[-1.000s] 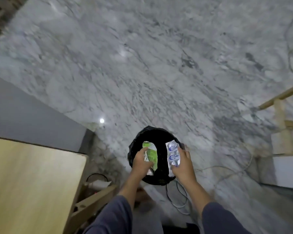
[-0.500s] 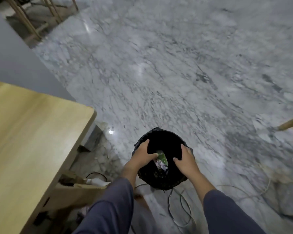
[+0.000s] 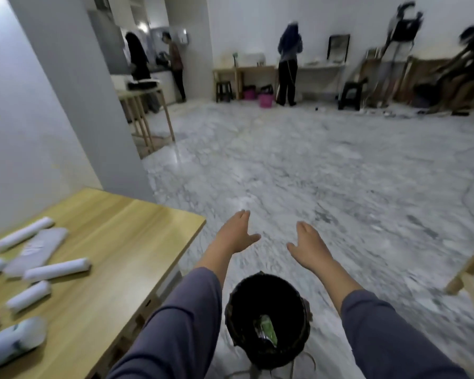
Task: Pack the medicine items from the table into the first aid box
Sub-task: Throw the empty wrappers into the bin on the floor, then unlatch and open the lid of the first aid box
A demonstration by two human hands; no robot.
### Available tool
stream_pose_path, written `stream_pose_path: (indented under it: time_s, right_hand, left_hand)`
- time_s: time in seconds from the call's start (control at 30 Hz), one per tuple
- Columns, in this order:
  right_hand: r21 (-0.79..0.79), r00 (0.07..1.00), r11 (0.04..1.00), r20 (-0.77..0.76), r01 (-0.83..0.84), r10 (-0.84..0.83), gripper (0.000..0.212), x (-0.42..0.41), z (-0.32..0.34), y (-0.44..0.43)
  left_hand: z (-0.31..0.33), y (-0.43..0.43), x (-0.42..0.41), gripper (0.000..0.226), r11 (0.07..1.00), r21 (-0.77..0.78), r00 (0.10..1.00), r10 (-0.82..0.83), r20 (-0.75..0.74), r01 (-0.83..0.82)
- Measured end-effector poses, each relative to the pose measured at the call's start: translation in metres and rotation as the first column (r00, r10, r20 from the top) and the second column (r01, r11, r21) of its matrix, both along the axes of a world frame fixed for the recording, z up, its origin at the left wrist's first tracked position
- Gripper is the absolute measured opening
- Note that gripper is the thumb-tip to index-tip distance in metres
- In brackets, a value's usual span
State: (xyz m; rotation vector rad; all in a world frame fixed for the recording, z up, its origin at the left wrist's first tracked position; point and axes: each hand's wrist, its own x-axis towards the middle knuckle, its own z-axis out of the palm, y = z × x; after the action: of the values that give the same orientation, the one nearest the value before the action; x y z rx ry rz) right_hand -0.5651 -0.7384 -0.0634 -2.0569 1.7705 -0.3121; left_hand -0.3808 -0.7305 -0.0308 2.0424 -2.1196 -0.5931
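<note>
Person's arms: long grey-purple sleeves [image 3: 181, 318] both sides, loose fabric w/ soft folds, cuffs end short of wrists. Left hand [image 3: 237, 232] & right hand [image 3: 309, 246] bare, no gloves.

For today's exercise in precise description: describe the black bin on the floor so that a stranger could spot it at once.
Find the wooden table at the left. Just off its near right corner, on the marble floor, stands the black bin, between the person's two sleeves. It alone is round and dark-lined, with a green wrapper inside.
</note>
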Motion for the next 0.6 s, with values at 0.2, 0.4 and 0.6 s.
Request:
stream_pose_path:
  time_s: [0.2, 0.4, 0.6]
  right_hand:
    - [-0.179, 0.994, 0.978, -0.009, -0.104, 0.104, 0.064, 0.041, 0.08, 0.027]
    - [-0.289, 0.945, 0.909, 0.039, -0.301, 0.325, 0.064, 0.139, 0.121, 0.058]
    - [-0.326, 0.808, 0.788, 0.105, -0.523, 0.58, 0.066, 0.256, 0.13, 0.104]
  left_hand:
    - [0.083, 0.044, 0.048, 0.08, 0.964, -0.26, 0.992, 0.091, 0.092, -0.064]
    - [0.12, 0.111, 0.138, 0.079, 0.893, -0.383, 0.949, 0.296, 0.107, -0.235]
    - [0.132, 0.201, 0.232, 0.08, 0.786, -0.419, 0.846, 0.528, 0.073, -0.455]
